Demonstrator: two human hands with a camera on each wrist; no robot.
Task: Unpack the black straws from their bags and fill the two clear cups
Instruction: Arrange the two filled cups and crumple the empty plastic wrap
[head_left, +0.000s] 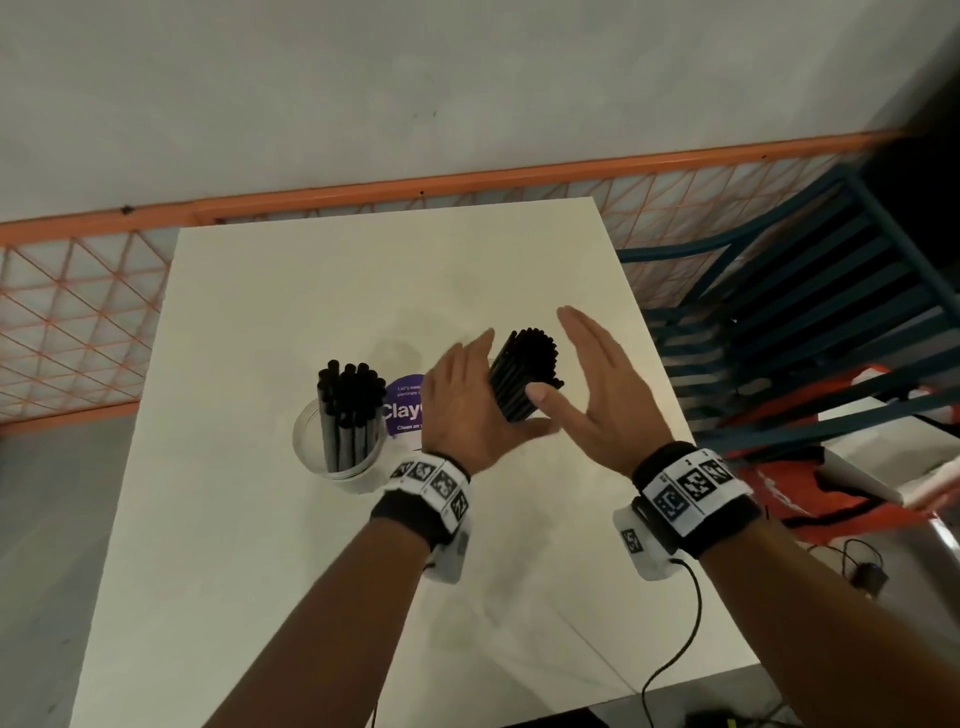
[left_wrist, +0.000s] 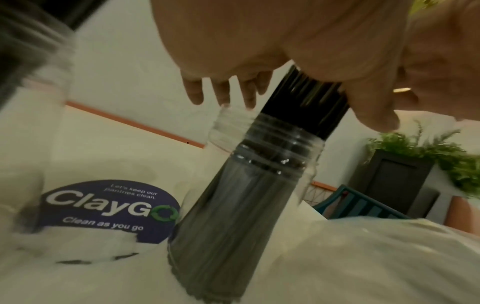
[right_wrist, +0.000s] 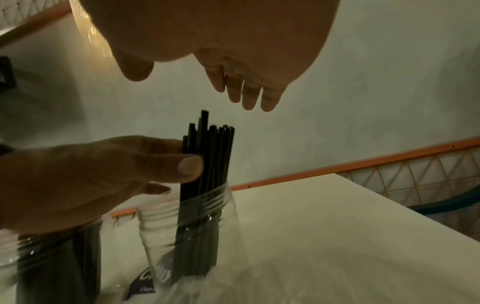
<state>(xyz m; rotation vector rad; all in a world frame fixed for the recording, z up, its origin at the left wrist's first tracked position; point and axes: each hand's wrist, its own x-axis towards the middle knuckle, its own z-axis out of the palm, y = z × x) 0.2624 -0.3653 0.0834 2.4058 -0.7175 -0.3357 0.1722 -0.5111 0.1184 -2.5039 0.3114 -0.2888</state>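
Observation:
Two clear cups stand on the white table. The left cup holds a bunch of black straws. The second cup sits under my hands with a tight bundle of black straws upright in it. My left hand holds this bundle above the rim, thumb in front and fingers behind. My right hand hovers flat beside the bundle's right side, fingers straight and holding nothing. In the head view the second cup is hidden by my hands.
A purple ClayGo sticker lies on the table between the cups. Translucent plastic lies in the wrist view's foreground. An orange mesh fence runs behind the table. A teal slatted chair and a red bag stand right.

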